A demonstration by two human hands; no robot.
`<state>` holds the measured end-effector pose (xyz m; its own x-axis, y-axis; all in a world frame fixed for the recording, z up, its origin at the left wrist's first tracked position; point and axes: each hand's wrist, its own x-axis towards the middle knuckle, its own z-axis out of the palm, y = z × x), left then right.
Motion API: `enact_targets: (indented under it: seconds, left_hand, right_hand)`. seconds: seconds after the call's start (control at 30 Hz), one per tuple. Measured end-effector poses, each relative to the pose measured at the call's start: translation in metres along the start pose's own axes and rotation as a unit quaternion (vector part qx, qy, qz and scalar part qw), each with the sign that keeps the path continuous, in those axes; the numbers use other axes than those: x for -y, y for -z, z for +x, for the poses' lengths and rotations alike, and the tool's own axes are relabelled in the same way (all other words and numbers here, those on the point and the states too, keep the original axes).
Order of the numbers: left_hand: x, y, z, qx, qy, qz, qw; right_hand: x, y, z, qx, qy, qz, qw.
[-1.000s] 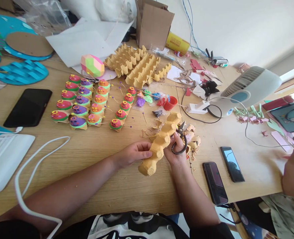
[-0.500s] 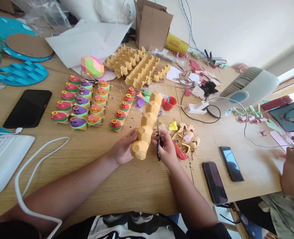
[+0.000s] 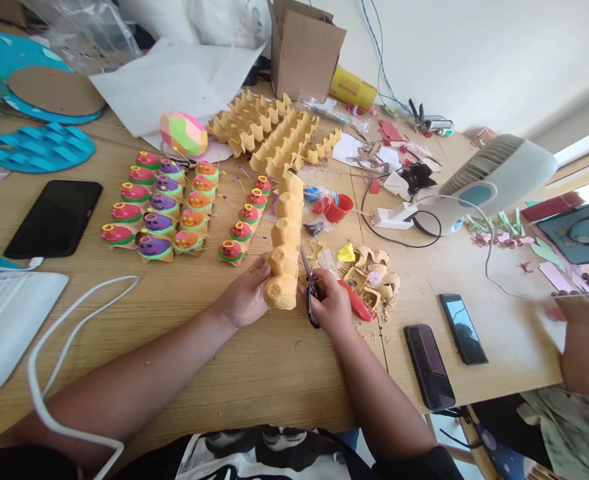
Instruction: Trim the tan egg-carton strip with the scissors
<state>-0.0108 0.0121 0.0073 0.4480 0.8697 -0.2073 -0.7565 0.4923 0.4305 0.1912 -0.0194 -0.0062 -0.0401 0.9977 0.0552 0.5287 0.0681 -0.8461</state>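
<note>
My left hand (image 3: 247,293) grips the near end of a long strip of yellow-brown egg carton (image 3: 285,239), which points away from me across the wooden table (image 3: 254,373). My right hand (image 3: 330,303) is closed on a pair of dark scissors (image 3: 310,290), whose blades stand right beside the strip's right edge. Carton scraps and cut cups (image 3: 374,279) lie just right of my right hand.
Rows of painted carton cups (image 3: 174,210) sit left of the strip, egg trays (image 3: 269,133) and a cardboard box (image 3: 304,50) behind. Two phones (image 3: 444,347) lie at right, a black phone (image 3: 54,217) at left, a white fan (image 3: 494,177) far right. Another person's hand (image 3: 582,333) works at the right edge.
The carton strip swung from lying diagonally toward the right to pointing straight away from me. Both hands moved up and left, and the scissors came alongside the strip.
</note>
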Motion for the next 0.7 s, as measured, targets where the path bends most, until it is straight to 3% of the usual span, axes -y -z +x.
enact_targets:
  seconds: [0.47, 0.7]
  left_hand:
    - [0.0021, 0.0055, 0.0003, 0.003, 0.004, 0.007, 1.0]
    - [0.0012, 0.0056, -0.0005, 0.008, 0.007, 0.01, 1.0]
  right_hand:
    - [-0.003, 0.0005, -0.0008, -0.046, 0.014, -0.087, 0.995]
    - [0.0, 0.0002, -0.0013, -0.045, 0.001, -0.052, 0.998]
